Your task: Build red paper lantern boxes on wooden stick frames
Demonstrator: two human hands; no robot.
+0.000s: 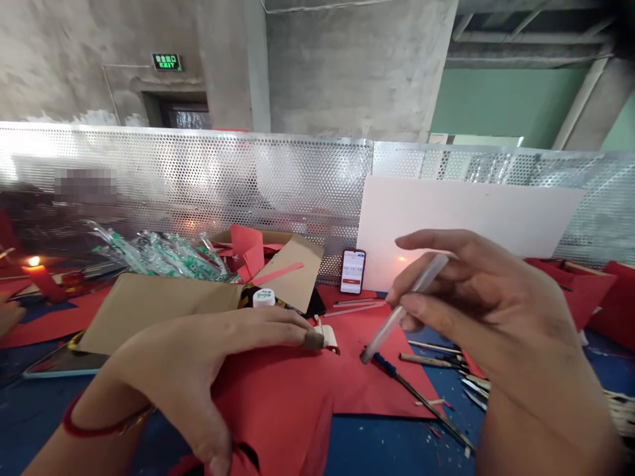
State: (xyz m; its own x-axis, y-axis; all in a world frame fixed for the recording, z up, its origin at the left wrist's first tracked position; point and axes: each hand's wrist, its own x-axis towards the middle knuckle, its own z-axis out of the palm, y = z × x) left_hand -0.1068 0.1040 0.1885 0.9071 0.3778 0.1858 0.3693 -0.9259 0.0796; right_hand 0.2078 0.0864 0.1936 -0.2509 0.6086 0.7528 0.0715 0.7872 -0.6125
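My left hand reaches across a red paper piece, its fingers along the top edge and the thumb at the near edge. A dark smudge covers one fingertip, beside a small white piece. Between the thumb and fingers of my right hand is a translucent glue stick, tilted down to the left with a darkened tip. That tip is close to the blue end of a thin dark rod; whether they touch I cannot tell. Below them lies a flat red sheet.
A lit red candle burns at the left, near another person's hand. Green-and-clear plastic packets, a cardboard box and a white-capped bottle stand behind my left hand. A phone leans before a white board. Sticks lie right.
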